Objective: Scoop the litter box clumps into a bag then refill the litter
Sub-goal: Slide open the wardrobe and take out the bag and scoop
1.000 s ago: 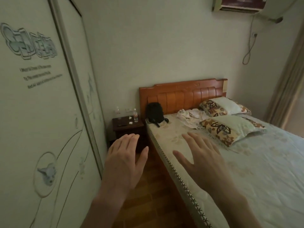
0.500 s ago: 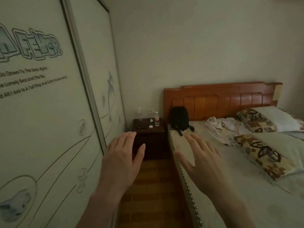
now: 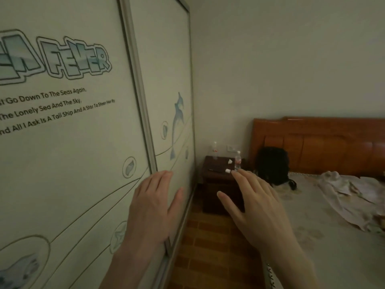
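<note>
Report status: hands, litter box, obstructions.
Left hand and right hand open, empty. Litter box, bag not in view. Dark wooden nightstand ahead.

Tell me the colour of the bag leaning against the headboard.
Black. The bag shows in the head view, against the orange-brown headboard.

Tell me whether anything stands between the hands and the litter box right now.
Cannot say: no litter box, scoop or bag is in view. Both the left hand and right hand are open and empty, raised over the brown tiled floor between the pale printed sliding wardrobe doors and the bed's patterned mattress.
</note>
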Action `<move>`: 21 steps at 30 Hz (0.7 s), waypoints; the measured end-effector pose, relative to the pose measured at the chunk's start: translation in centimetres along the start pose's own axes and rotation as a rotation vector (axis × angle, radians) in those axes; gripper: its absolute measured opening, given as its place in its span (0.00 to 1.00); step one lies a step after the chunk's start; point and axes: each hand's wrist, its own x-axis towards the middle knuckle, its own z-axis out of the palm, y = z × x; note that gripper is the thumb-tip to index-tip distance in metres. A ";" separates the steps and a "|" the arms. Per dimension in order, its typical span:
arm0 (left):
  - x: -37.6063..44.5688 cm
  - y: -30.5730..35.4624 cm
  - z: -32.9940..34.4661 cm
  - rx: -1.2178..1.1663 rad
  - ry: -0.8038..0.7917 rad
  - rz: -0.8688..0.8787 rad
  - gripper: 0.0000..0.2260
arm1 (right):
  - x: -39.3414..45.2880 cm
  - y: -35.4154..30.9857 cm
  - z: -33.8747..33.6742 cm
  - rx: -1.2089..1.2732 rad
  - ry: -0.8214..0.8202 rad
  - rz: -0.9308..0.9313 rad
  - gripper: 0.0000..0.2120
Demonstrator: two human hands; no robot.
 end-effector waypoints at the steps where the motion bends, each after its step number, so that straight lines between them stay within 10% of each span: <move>1: 0.8 -0.5 0.7 0.012 0.003 -0.010 0.27 | 1.2 0.1 0.8 0.006 -0.005 -0.017 0.35; 21: 12.5 -13.7 7.6 0.242 0.197 -0.248 0.23 | 24.0 -7.0 15.6 0.211 -0.141 -0.415 0.41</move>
